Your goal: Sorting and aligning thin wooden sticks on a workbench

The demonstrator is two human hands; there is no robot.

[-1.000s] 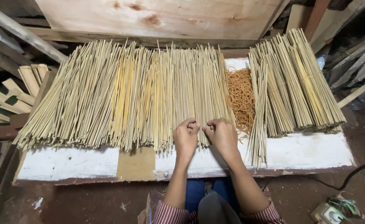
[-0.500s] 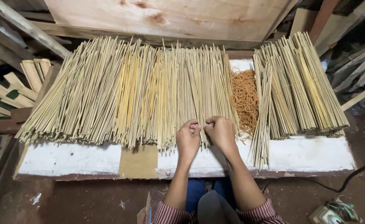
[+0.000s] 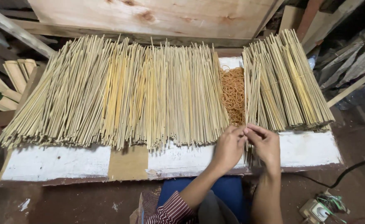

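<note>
Your hands slid right since a second ago: your left hand (image 3: 229, 148) and right hand (image 3: 266, 145) now meet beside the bundled sticks (image 3: 288, 83), fingers pinched on a thin stick bundle (image 3: 246, 108) by the rubber bands (image 3: 233, 93), over the white bench (image 3: 58, 159).

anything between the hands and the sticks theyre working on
Nothing visible. The left hand and right hand already meet on a thin bunch of sticks between the rubber bands and the bundled stack.
</note>
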